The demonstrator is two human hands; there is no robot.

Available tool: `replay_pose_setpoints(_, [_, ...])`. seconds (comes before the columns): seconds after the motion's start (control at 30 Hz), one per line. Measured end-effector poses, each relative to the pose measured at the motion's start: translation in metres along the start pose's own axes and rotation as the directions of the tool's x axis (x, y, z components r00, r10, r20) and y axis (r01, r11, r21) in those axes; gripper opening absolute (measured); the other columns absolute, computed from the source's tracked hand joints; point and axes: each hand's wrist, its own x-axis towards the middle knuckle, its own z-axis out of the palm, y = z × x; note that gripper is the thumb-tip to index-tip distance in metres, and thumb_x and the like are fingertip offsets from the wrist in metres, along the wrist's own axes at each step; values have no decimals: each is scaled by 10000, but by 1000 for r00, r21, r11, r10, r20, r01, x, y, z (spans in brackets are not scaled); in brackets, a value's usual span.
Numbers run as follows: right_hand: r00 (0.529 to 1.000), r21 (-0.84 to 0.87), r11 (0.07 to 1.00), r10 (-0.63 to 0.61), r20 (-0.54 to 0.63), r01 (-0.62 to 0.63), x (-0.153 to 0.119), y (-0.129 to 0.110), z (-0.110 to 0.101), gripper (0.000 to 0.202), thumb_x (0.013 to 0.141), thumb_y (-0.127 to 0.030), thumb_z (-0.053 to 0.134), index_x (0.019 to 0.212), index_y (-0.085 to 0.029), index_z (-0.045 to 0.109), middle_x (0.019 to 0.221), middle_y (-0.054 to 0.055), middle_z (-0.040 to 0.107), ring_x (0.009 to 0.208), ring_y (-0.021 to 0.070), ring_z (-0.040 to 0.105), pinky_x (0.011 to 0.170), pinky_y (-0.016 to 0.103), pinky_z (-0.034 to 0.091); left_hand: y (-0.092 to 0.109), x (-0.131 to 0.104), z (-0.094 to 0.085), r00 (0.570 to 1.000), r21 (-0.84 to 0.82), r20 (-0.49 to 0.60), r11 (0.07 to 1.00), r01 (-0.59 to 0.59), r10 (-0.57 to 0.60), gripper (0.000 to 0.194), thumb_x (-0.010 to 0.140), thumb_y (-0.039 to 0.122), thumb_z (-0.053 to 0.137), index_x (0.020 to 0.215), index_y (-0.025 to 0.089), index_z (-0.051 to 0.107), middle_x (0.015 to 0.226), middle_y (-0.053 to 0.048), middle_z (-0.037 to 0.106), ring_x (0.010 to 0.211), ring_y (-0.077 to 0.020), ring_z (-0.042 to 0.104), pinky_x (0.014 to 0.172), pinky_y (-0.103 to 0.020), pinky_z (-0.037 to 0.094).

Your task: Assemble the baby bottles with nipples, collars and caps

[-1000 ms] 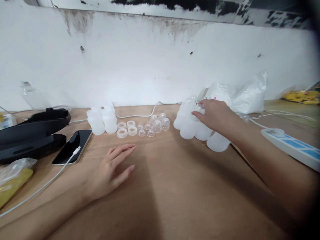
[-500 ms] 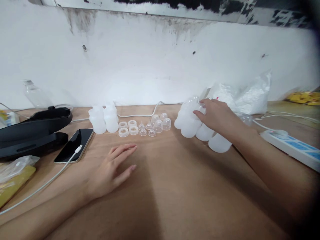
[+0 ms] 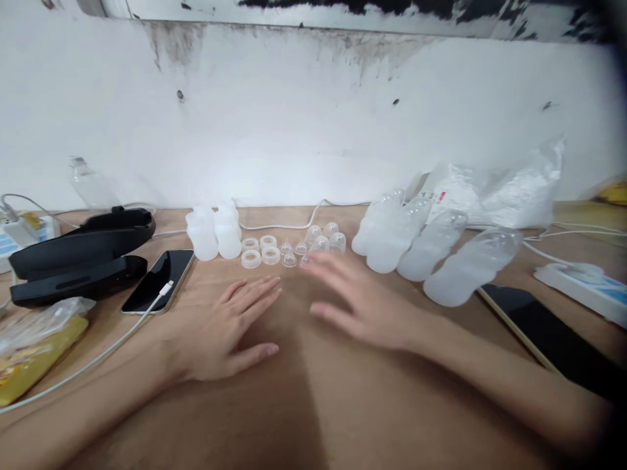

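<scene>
My left hand [image 3: 235, 326] rests on the wooden table [image 3: 274, 418], fingers spread and holding nothing. Across from it, my right hand [image 3: 360, 300] is open over the table, slightly blurred, its fingertips near the clear nipples [image 3: 289, 260]. White ring collars [image 3: 251, 259] lie left of the nipples, and clear domed caps [image 3: 337, 242] stand behind my right fingers, partly covered. At the back left are frosted bottle bodies [image 3: 203, 238] without caps. Several frosted bottles with clear domed tops [image 3: 453, 277] stand in a slanting group to the right.
A phone [image 3: 159, 281] with a white cable beside it, a black case [image 3: 81, 254] and a yellow packet [image 3: 44, 352] lie left. On the right are another phone [image 3: 543, 333], a power strip [image 3: 588, 287] and a white plastic bag [image 3: 519, 196]. A wall stands behind.
My right hand has left the capped bottles and moved left, toward the small parts. The phone on the right now shows. The view has shifted slightly; my left hand stays nearly in place.
</scene>
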Motion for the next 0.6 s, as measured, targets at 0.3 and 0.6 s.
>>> replay_pose_setpoints(0.3, [944,262,964,-120,307,37,-12,-26,41,664,867,-515,288,1380,-105,192,1448,95,137,1335,227,39,1085,446,83,-11,-1,3,976,-65,208,997,-49,61,678,852,512,361,1386,234,50,1457,-48,92,1333,-236,98,1079,-463,79])
replay_pose_setpoints(0.6, [947,268,963,-123,297,41,-11,-26,41,656,865,-494,322,1372,-93,209,1439,112,160,1332,237,59,1082,460,92,-10,-1,4,978,-63,193,996,-64,76,679,855,503,361,1386,229,37,1456,-56,87,1332,-241,103,1078,-458,83])
